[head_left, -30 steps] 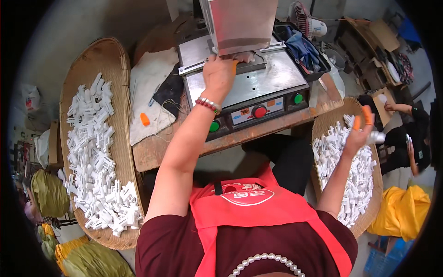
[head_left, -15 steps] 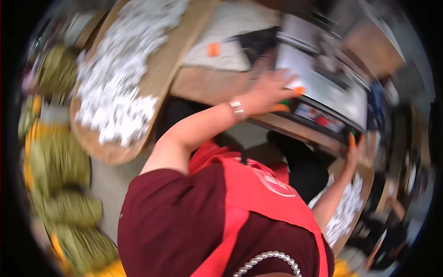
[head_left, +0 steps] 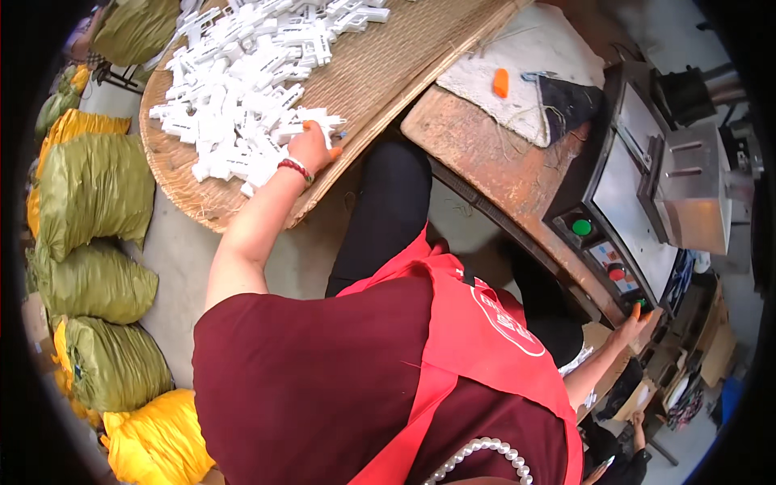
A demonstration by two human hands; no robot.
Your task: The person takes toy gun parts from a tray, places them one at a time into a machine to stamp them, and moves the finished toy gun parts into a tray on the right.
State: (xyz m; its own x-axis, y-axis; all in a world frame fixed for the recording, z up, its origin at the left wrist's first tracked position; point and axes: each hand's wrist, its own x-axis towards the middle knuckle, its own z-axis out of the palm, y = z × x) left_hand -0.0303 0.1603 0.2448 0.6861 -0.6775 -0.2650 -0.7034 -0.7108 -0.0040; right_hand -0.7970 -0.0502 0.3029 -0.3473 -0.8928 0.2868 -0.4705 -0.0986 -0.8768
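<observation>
Worker's left hand (head_left: pixel 311 147) reaching into heap of small white plastic parts (head_left: pixel 250 89) on round woven bamboo tray (head_left: pixel 380 73), orange-capped fingers closing on one piece at heap's near edge. Right hand (head_left: pixel 634 323) resting fingers spread, empty, at corner of grey metal press machine (head_left: pixel 647 194) on brown wooden bench (head_left: pixel 493 153). Green and yellow sacks (head_left: pixel 89 194) lying beside tray.

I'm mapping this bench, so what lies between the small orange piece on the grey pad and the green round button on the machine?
In the head view, between the small orange piece and the green round button lie a black cloth scrap and bare brown wooden benchtop.
</observation>
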